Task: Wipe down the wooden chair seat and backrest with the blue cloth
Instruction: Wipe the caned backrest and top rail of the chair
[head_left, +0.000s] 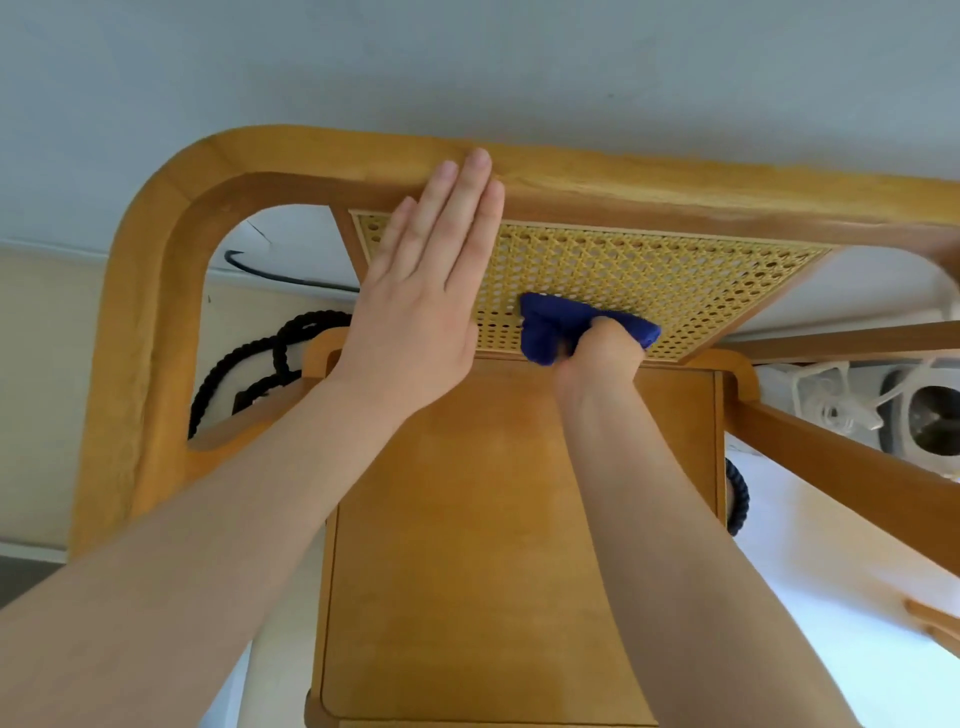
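A wooden chair fills the view from above, with a flat seat (467, 545) and a curved top rail (675, 182). Below the rail sits the woven cane backrest panel (649, 265). My right hand (597, 358) grips a bunched dark blue cloth (561, 325) and holds it against the lower part of the cane panel, just above the seat's back edge. My left hand (421, 301) is flat with straight fingers, lying over the left side of the cane panel, fingertips on the top rail.
A black braided cord (260, 358) lies on the floor left of the chair, and another loop (737, 499) shows at the right. A white fan-like appliance (914, 410) stands at the right. A pale wall rises behind the chair.
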